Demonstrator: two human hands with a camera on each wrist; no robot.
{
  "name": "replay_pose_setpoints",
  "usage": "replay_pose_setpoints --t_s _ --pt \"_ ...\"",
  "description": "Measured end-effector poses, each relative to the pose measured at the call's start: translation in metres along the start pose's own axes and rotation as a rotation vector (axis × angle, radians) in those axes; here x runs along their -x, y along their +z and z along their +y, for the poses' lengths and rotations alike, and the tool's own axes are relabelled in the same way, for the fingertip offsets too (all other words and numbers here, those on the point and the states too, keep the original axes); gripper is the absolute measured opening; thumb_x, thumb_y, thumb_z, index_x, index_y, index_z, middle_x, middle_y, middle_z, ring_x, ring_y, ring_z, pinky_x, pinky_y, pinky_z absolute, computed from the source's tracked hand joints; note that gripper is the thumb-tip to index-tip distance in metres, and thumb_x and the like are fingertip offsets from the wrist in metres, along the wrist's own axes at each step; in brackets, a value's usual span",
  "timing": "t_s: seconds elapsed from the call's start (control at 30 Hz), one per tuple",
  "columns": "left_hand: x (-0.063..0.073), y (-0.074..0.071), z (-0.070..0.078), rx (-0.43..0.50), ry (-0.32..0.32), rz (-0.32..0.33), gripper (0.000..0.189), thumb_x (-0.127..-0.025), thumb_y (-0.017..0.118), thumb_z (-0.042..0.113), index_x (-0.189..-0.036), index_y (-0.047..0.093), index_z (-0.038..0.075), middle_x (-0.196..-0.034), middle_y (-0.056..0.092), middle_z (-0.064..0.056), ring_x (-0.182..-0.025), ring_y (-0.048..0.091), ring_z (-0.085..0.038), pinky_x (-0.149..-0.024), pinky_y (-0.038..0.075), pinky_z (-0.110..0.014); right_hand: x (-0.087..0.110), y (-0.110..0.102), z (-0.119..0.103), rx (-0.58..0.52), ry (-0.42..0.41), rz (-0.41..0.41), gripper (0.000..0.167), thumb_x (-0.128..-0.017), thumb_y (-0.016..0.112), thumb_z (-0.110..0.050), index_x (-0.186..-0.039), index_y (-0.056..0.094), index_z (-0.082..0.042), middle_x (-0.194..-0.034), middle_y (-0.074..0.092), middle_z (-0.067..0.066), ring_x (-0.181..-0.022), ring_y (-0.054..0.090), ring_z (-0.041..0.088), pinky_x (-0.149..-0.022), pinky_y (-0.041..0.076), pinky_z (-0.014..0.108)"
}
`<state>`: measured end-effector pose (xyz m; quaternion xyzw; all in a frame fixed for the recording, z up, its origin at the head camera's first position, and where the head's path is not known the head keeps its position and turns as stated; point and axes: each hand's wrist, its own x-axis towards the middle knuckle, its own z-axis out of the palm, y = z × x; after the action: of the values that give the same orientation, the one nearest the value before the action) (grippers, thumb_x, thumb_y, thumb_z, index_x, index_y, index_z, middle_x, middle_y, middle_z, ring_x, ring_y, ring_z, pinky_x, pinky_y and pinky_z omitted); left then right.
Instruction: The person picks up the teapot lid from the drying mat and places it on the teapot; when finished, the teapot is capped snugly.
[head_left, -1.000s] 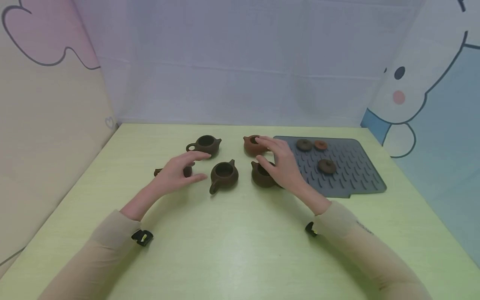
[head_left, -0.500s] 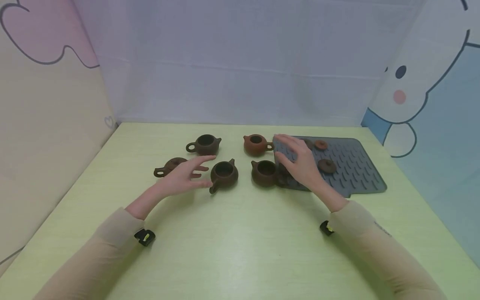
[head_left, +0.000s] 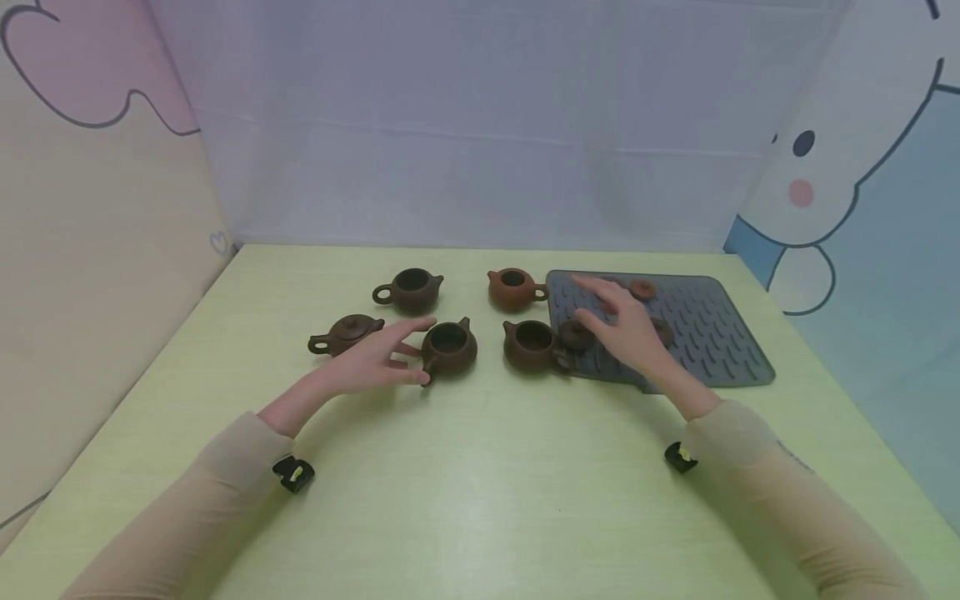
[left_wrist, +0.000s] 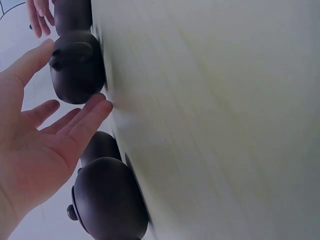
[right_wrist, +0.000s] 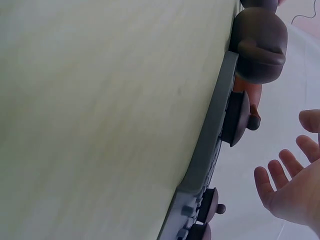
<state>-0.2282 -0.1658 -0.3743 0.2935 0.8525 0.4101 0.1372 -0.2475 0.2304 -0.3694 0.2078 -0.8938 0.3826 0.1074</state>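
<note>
My left hand reaches toward a brown lidless teapot in the middle, fingers extended, thumb near its handle. In the left wrist view the fingertips lie right by that teapot. Left of the hand stands a lidded brown teapot. My right hand hovers over the grey ribbed mat with relaxed, parted fingers and nothing held. Beside its thumb lies a dark lid; a second dark lid is partly hidden by the hand. A lidless brown teapot sits at the mat's left edge.
Behind stand a dark lidless teapot and a reddish lidless one. A small orange-red lid lies toward the mat's back, beside another dark lid mostly covered by the right hand. White cloth hangs behind the table.
My right hand has moved rightward from above the right-hand teapots to over the mat. My left hand has shifted right from the lidded teapot toward the middle one. The teapots have stayed in place.
</note>
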Motion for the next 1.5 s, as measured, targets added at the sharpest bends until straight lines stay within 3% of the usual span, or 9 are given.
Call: replay_pose_setpoints --t_s 0.23,0.43,0.7,1.5 --pt "-0.0014 0.0005 -0.0011 -0.005 -0.005 -0.012 0.085 -0.086 0.077 0.017 -0.154 0.028 0.004 -0.158 0.034 -0.019 -0.123 0.061 -0.038 -0.100 0.053 -0.043 0.0007 -0.0044 0.0042 0.073 0.091 -0.105 0.047 -0.100 0.059 -0.018 -0.145 0.049 -0.011 -0.150 0.048 0.014 -0.137 0.046 0.034 -0.105 0.044 0.056" --pt "-0.0026 -0.0004 -0.0021 -0.007 -0.021 -0.022 0.086 -0.086 0.078 0.020 -0.154 0.028 0.005 -0.156 0.038 -0.019 -0.124 0.061 -0.036 -0.101 0.053 -0.042 0.0022 -0.0055 0.0057 0.086 0.153 -0.172 0.043 -0.100 0.059 -0.015 -0.142 0.052 -0.009 -0.147 0.051 0.017 -0.129 0.052 0.038 -0.098 0.049 0.056" --pt "-0.0025 -0.0019 -0.0026 0.002 -0.034 -0.028 0.086 -0.086 0.078 0.021 -0.155 0.028 0.006 -0.156 0.038 -0.018 -0.125 0.060 -0.035 -0.102 0.052 -0.042 0.0023 -0.0056 0.0058 0.117 0.186 -0.227 0.035 -0.100 0.058 -0.013 -0.134 0.059 -0.007 -0.141 0.056 0.018 -0.125 0.055 0.040 -0.099 0.048 0.057" --pt "-0.0013 -0.0028 -0.0056 0.023 -0.042 -0.042 0.084 -0.085 0.078 0.023 -0.154 0.032 0.011 -0.157 0.037 -0.016 -0.125 0.060 -0.035 -0.103 0.052 -0.043 -0.0025 -0.0002 0.0082 0.136 0.233 -0.218 0.025 -0.099 0.059 -0.013 -0.123 0.066 -0.010 -0.129 0.063 0.016 -0.119 0.060 0.038 -0.095 0.051 0.054"
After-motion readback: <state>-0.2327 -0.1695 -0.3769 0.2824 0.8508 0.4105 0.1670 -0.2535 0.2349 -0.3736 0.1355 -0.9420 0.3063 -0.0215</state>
